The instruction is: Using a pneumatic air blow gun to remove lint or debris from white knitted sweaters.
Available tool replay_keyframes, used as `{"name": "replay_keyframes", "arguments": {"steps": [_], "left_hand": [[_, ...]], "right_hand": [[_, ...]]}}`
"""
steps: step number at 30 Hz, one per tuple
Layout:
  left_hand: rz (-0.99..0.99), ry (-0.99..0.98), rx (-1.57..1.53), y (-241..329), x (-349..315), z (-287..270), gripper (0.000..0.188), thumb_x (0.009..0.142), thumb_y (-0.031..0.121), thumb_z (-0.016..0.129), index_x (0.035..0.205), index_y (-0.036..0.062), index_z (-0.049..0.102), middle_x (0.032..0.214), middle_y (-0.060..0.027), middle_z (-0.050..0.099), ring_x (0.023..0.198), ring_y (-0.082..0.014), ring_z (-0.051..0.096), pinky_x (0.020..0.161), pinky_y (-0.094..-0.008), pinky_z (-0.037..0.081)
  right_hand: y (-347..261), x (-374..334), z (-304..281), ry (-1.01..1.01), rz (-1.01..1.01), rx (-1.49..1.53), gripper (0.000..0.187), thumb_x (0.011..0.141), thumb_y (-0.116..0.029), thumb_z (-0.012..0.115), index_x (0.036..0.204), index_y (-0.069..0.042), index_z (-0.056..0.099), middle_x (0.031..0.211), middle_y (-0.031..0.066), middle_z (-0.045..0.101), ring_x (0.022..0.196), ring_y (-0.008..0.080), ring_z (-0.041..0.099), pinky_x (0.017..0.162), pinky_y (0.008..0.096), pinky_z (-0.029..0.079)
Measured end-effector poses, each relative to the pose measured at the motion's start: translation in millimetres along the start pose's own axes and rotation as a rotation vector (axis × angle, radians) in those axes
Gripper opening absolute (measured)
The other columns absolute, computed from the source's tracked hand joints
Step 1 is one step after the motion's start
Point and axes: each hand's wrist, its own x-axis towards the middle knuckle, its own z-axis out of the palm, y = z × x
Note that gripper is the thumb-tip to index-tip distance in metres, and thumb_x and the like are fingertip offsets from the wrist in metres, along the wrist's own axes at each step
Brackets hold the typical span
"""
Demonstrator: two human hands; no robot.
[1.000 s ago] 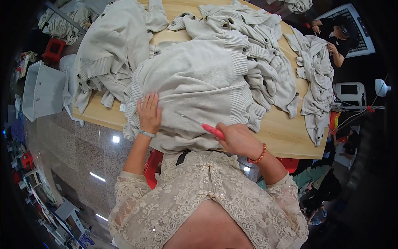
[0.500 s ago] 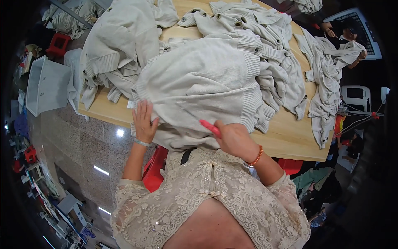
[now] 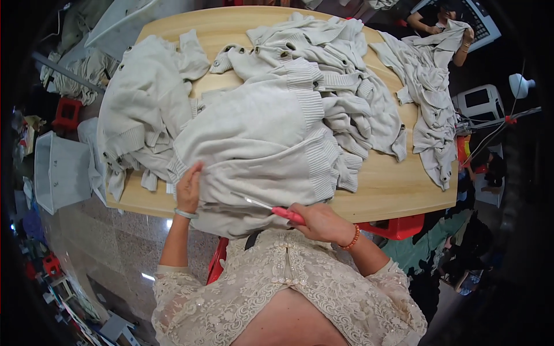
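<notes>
A cream knit cardigan [image 3: 248, 127] lies bunched at the table's near edge, its ribbed hem toward the right and its lower part hanging over my lap. My left hand [image 3: 188, 189] is at its left side, fingers together and closed on a fold of the knit. In my right hand [image 3: 324, 222] is a slim tool with a pink handle [image 3: 287, 215] and a thin, straight metal shaft. The shaft points left across the cardigan's lower folds. Its tip is too fine to make out, so I cannot tell whether it is in the knit.
More cream cardigans lie on the wooden table [image 3: 386, 196]: one pile [image 3: 147, 86] at left, another [image 3: 369, 109] behind and right. At the far right a person [image 3: 441, 23] holds up a cream garment [image 3: 430, 104]. A white bin [image 3: 60, 173] stands left; a red stool [image 3: 398, 227] sits under the table.
My left hand has turned from lying flat to closing on the knit's edge. The right hand with the pink-handled tool has moved lower, its shaft now flatter. The whole view has shifted.
</notes>
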Motion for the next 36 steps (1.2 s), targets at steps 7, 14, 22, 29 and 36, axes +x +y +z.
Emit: {"name": "replay_keyframes", "arguments": {"steps": [7, 14, 22, 29, 36], "left_hand": [[-0.424, 0.266, 0.376, -59, 122, -44, 0.057, 0.081, 0.041, 0.073, 0.115, -0.0031, 0.064, 0.094, -0.0131, 0.067, 0.08, -0.019, 0.061, 0.076, -0.0312, 0.05], [-0.202, 0.18, 0.027, -33, 137, -28, 0.031, 0.077, 0.015, 0.074, 0.099, -0.0045, 0.067, 0.087, -0.0093, 0.069, 0.075, -0.0155, 0.062, 0.073, -0.0298, 0.05], [0.4, -0.434, 0.269, 92, 30, 8, 0.036, 0.058, -0.001, 0.072, 0.092, 0.0074, 0.062, 0.109, -0.0159, 0.053, 0.101, -0.0355, 0.054, 0.088, -0.0411, 0.043], [-0.329, 0.027, -0.575, 83, 34, 38, 0.049, 0.083, 0.008, 0.072, 0.124, 0.0005, 0.047, 0.092, -0.0055, 0.055, 0.076, -0.0086, 0.053, 0.068, -0.0203, 0.043], [-0.502, -0.009, -0.289, 29, 97, 30, 0.049, 0.086, 0.019, 0.072, 0.126, -0.0012, 0.053, 0.065, 0.0043, 0.053, 0.054, -0.001, 0.043, 0.045, -0.0192, 0.031]], "right_hand": [[46, 15, -50, 0.609, 0.367, -0.139, 0.024, 0.088, -0.026, 0.067, 0.092, -0.003, 0.065, 0.072, 0.0239, 0.062, 0.071, 0.0433, 0.062, 0.061, 0.0475, 0.048], [54, 56, -108, 0.742, 0.278, 0.244, 0.028, 0.091, -0.02, 0.062, 0.077, 0.003, 0.064, 0.06, 0.005, 0.062, 0.056, 0.0107, 0.057, 0.054, 0.0287, 0.044], [59, 176, -161, 0.92, 0.169, -0.06, 0.029, 0.085, -0.026, 0.068, 0.094, 0.002, 0.066, 0.078, 0.0151, 0.067, 0.071, 0.0254, 0.062, 0.065, 0.036, 0.048], [72, 284, -179, 0.745, 0.515, -0.266, 0.068, 0.073, -0.05, 0.076, 0.107, 0.006, 0.058, 0.104, 0.0267, 0.065, 0.101, 0.0401, 0.063, 0.086, 0.0449, 0.05], [88, 294, -165, 0.749, 0.621, -0.236, 0.061, 0.07, -0.03, 0.081, 0.116, 0.001, 0.054, 0.113, 0.0259, 0.062, 0.106, 0.0396, 0.061, 0.091, 0.044, 0.049]]}}
